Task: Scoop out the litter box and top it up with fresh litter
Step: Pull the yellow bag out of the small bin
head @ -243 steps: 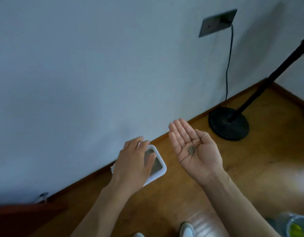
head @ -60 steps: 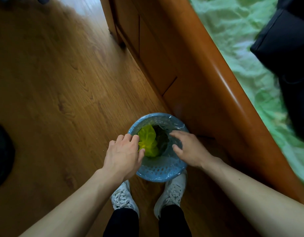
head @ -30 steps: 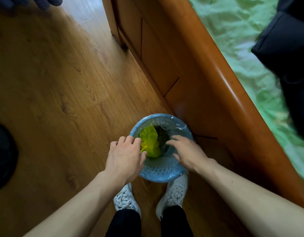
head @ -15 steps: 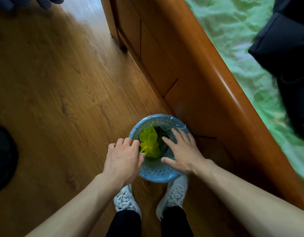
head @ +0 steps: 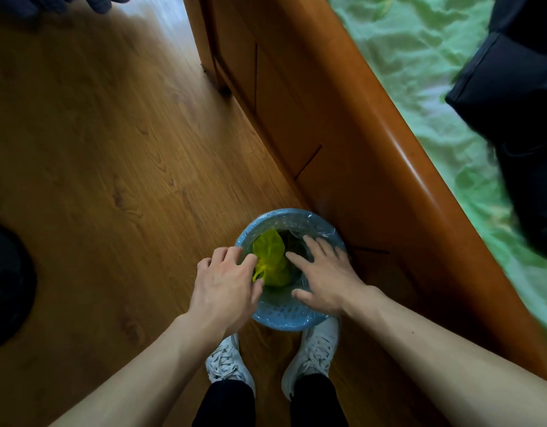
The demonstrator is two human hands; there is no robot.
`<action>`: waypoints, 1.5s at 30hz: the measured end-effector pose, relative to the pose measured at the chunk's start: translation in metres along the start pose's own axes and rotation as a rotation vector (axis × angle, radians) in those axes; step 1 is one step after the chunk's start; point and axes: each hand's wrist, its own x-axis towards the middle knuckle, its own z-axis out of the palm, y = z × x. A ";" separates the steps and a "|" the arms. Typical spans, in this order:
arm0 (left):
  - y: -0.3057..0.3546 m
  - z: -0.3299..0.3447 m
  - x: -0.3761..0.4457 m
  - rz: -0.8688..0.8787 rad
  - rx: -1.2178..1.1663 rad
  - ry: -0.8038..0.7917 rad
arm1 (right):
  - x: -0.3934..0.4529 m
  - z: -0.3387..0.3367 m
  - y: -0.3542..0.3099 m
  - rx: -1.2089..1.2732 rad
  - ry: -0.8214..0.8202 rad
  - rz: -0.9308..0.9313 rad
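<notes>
The blue waste basket [head: 289,315] stands between your shoes and the wooden bed frame [head: 352,124], yellow bag [head: 270,258] inside. Your right hand [head: 324,275] has spread flat over its rim since half a second ago; your left hand [head: 226,285], fingers loosely curled, rests on the near rim. Scoopings look dumped; the litter box is out of view.

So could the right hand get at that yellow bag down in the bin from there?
Probably yes. The right hand is spread open over the blue bin, the yellow bag lies uncovered just beside its fingers, and the left hand at the rim leaves that side free.
</notes>
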 end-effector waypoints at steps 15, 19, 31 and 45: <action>-0.006 -0.007 -0.003 0.078 -0.029 -0.077 | -0.014 -0.007 -0.003 0.213 0.074 -0.002; -0.006 -0.005 -0.005 0.079 0.003 -0.043 | -0.018 -0.009 -0.003 0.665 -0.066 0.054; -0.005 -0.007 -0.009 0.050 0.027 -0.066 | -0.023 -0.007 0.001 0.142 0.096 0.031; -0.003 -0.033 -0.018 0.027 0.075 -0.045 | -0.037 -0.036 -0.005 0.238 0.054 0.153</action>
